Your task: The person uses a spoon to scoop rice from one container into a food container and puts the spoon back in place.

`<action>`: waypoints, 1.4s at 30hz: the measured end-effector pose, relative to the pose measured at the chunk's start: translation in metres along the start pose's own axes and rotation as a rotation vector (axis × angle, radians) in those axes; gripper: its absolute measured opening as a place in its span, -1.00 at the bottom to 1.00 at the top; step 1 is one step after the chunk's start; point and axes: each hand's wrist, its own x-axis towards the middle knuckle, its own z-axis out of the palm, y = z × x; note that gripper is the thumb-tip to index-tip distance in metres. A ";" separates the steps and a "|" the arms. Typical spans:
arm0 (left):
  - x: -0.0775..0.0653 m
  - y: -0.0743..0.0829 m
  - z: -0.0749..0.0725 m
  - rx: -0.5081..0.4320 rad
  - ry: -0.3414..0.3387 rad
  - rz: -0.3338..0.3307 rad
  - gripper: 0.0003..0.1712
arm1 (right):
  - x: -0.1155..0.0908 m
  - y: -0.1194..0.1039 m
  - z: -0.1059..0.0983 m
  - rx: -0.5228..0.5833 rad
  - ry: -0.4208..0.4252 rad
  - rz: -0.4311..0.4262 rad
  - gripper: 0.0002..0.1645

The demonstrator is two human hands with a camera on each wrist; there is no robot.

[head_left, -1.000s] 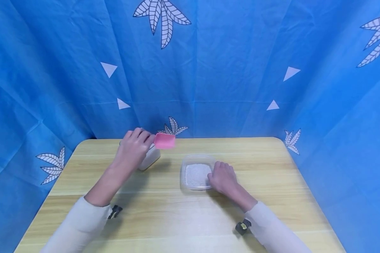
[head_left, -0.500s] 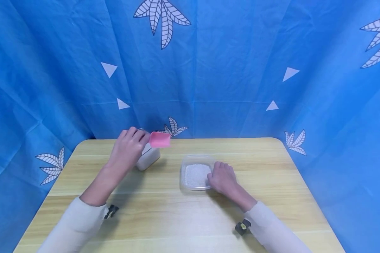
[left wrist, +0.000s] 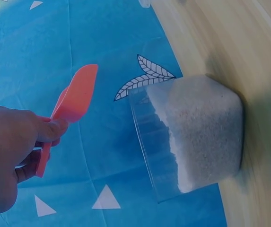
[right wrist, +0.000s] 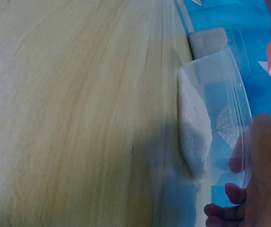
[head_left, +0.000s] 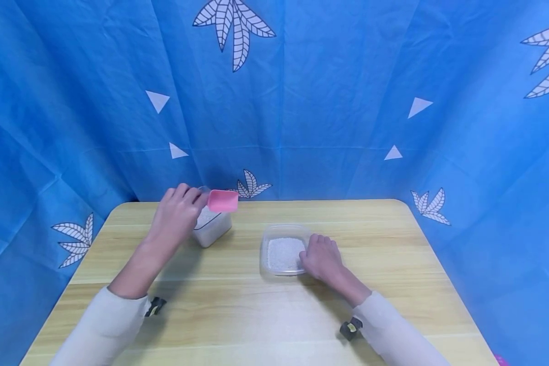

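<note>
My left hand (head_left: 176,211) holds a pink scoop (head_left: 223,201) by its handle, over a clear tub (head_left: 214,231) at the table's back left. White granules fill much of that tub in the left wrist view, and the scoop (left wrist: 78,99) hangs apart from its rim. My right hand (head_left: 322,258) grips the right wall of a second, lower clear container (head_left: 264,254), which stands near the middle of the table. A layer of white granules (head_left: 284,253) lies in it. The right thumb shows through its clear wall in the right wrist view.
Both containers stand on a light wooden table (head_left: 256,325). A blue curtain (head_left: 302,101) with white leaf and triangle prints hangs behind the table and along its sides. A black wrist device (head_left: 350,328) sits by the right sleeve.
My left hand has moved left with the pink scoop, farther over the back-left tub, and more of that tub shows. The right hand and its container have stayed in place.
</note>
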 end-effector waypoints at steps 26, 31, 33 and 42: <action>-0.010 -0.026 0.006 0.008 0.004 -0.033 -0.69 | 0.002 0.001 0.002 -0.004 0.003 0.003 -0.64; -0.012 -0.030 0.007 0.021 -0.050 -0.053 -0.68 | 0.002 0.001 0.002 -0.005 0.007 0.000 -0.64; -0.013 -0.032 0.008 0.024 -0.066 -0.061 -0.70 | 0.002 0.001 0.002 -0.006 0.008 0.000 -0.64; -0.016 -0.038 0.014 0.031 -0.092 -0.074 -0.78 | 0.002 0.002 0.001 -0.011 0.008 -0.007 -0.65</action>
